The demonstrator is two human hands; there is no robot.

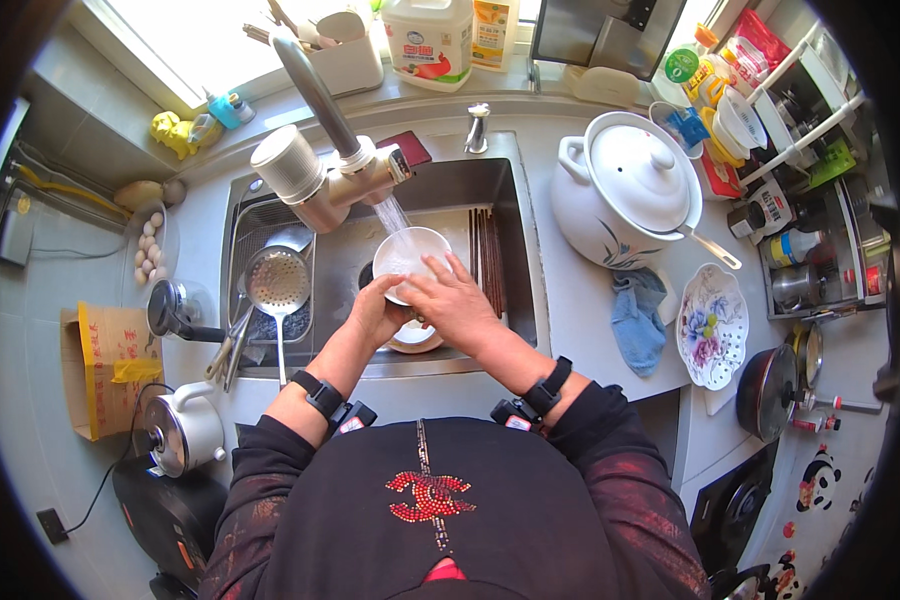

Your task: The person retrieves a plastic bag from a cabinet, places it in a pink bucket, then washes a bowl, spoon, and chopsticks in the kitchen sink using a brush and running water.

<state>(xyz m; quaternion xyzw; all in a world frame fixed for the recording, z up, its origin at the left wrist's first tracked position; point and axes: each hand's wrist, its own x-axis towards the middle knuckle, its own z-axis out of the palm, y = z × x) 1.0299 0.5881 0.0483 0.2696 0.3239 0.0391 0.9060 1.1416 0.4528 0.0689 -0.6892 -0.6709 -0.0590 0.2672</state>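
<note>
A small white bowl (407,247) is tilted under the running water (390,213) of the tap (355,180) over the steel sink (515,185). My left hand (377,312) grips the near left side of its rim. My right hand (455,308) lies against the bowl's right side, fingers at the rim. Beneath my hands, another pale dish (416,346) shows in part; the hands hide the rest. Several dark chopsticks (486,255) lie along the right side of the basin.
Left in the sink, a wire basket (255,225) holds a slotted skimmer (277,282). A lidded white pot (630,190) stands on the right counter, near a blue cloth (638,320) and a floral dish (712,325). Eggs (148,250) and an electric pot (185,430) are at the left.
</note>
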